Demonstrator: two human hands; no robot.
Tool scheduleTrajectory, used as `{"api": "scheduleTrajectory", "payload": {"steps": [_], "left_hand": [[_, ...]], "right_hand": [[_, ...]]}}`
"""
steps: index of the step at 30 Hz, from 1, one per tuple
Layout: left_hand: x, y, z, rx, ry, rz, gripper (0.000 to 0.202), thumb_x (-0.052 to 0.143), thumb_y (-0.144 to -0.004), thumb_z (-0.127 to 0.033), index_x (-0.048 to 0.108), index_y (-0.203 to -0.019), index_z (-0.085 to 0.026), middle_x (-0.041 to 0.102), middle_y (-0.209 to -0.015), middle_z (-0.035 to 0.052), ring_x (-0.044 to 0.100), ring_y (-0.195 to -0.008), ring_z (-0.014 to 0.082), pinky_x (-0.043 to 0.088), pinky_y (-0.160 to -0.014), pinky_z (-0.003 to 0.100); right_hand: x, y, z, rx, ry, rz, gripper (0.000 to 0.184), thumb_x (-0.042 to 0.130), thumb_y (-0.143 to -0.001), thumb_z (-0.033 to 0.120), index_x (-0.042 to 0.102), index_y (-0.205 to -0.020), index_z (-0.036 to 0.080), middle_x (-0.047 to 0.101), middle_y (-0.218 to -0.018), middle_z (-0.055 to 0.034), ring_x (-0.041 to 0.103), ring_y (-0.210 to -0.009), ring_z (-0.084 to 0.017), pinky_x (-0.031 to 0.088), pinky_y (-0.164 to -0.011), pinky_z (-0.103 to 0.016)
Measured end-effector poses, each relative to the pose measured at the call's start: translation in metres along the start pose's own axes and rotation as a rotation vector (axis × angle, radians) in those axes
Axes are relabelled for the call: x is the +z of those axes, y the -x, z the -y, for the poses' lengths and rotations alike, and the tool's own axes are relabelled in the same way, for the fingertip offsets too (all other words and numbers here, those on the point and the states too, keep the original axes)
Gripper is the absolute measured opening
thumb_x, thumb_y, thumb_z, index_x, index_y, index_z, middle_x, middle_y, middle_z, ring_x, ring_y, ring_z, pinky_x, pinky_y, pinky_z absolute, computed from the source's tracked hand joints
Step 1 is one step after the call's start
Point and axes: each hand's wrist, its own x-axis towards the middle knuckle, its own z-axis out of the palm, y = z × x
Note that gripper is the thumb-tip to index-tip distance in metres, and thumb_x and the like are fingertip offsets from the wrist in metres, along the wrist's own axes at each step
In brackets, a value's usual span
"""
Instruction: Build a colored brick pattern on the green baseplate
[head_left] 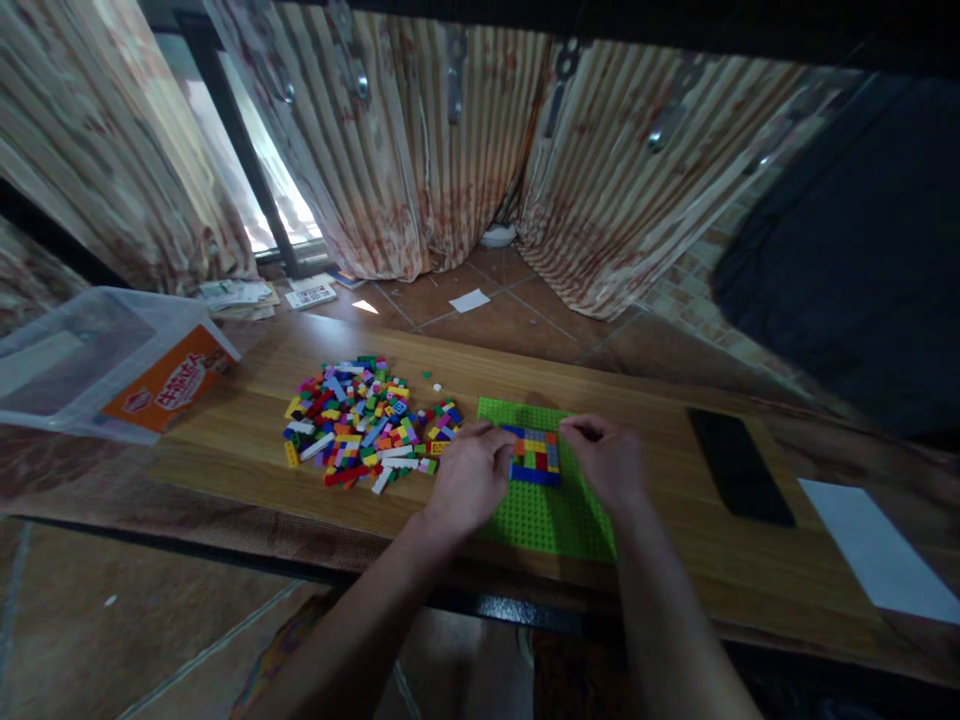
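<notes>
A light green baseplate (540, 525) lies on the table in front of me. On it stands a low block of coloured toy bricks (538, 460), with blue along its near edge and red, yellow, grey and orange inside. My left hand (471, 478) is at the left side of this block, its thumb and fingers pinched on a small orange brick (518, 447). Just right of the block, my right hand (606, 462) is closed, fingertips together over the baseplate; whatever they hold, if anything, is hidden.
A loose pile of mixed bricks (360, 425) spreads to the left of the baseplate. Farther left stands a clear plastic box (97, 300) with an orange label. A black phone-like slab (739, 467) and a white sheet (877, 545) lie to the right. Striped curtains (450, 150) hang behind.
</notes>
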Motion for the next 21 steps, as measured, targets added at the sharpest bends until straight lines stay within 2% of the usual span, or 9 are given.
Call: {"api": "scheduleTrajectory", "payload": {"steps": [2, 5, 9, 13, 16, 21], "left_hand": [[-0.009, -0.004, 0.005, -0.058, 0.046, -0.062, 0.021, 0.052, -0.088, -0.015, 0.072, -0.093, -0.019, 0.069, -0.087, 0.0052, 0.063, -0.083, 0.0166, 0.05, -0.078, 0.028], [-0.018, -0.008, 0.01, -0.134, 0.093, -0.108, 0.021, 0.051, -0.087, -0.014, 0.072, -0.093, -0.018, 0.071, -0.09, 0.0055, 0.065, -0.082, 0.0162, 0.051, -0.078, 0.027], [-0.015, -0.007, 0.008, -0.173, 0.138, -0.075, 0.025, 0.049, -0.087, -0.013, 0.069, -0.103, -0.016, 0.073, -0.098, 0.0077, 0.068, -0.088, 0.0182, 0.052, -0.082, 0.029], [-0.005, -0.007, 0.004, -0.246, 0.177, 0.002, 0.034, 0.047, -0.086, -0.01, 0.063, -0.116, -0.012, 0.072, -0.102, 0.0114, 0.069, -0.093, 0.0207, 0.053, -0.086, 0.032], [0.001, -0.008, 0.005, -0.293, 0.234, 0.039, 0.037, 0.046, -0.086, -0.01, 0.06, -0.12, -0.012, 0.072, -0.106, 0.0116, 0.068, -0.098, 0.0208, 0.053, -0.091, 0.034], [0.008, -0.009, 0.006, -0.35, 0.287, 0.092, 0.042, 0.047, -0.083, -0.008, 0.059, -0.123, -0.012, 0.068, -0.119, 0.0124, 0.064, -0.11, 0.021, 0.047, -0.101, 0.035]], "right_hand": [[-0.006, -0.005, -0.004, 0.031, -0.042, -0.116, 0.024, 0.06, -0.072, 0.037, 0.073, -0.076, 0.017, 0.074, -0.074, -0.0074, 0.067, -0.07, -0.022, 0.051, -0.067, -0.032], [-0.009, -0.009, -0.013, 0.068, -0.061, -0.158, 0.029, 0.06, -0.073, 0.04, 0.073, -0.082, 0.015, 0.074, -0.076, -0.009, 0.068, -0.069, -0.022, 0.051, -0.066, -0.033], [-0.003, -0.009, -0.022, 0.108, -0.039, -0.036, 0.032, 0.056, -0.077, 0.041, 0.072, -0.088, 0.015, 0.073, -0.076, -0.0083, 0.068, -0.065, -0.02, 0.053, -0.06, -0.032], [0.004, -0.006, -0.022, 0.197, -0.092, 0.081, 0.025, 0.053, -0.081, 0.032, 0.069, -0.094, 0.016, 0.073, -0.079, -0.0079, 0.07, -0.067, -0.019, 0.055, -0.054, -0.028], [0.005, -0.004, -0.016, 0.263, -0.138, 0.111, 0.022, 0.051, -0.083, 0.025, 0.067, -0.096, 0.016, 0.073, -0.08, -0.0081, 0.07, -0.071, -0.018, 0.055, -0.053, -0.025], [0.003, -0.003, -0.011, 0.3, -0.135, 0.119, 0.02, 0.05, -0.086, 0.021, 0.066, -0.096, 0.016, 0.072, -0.076, -0.0068, 0.068, -0.063, -0.014, 0.054, -0.053, -0.023]]}}
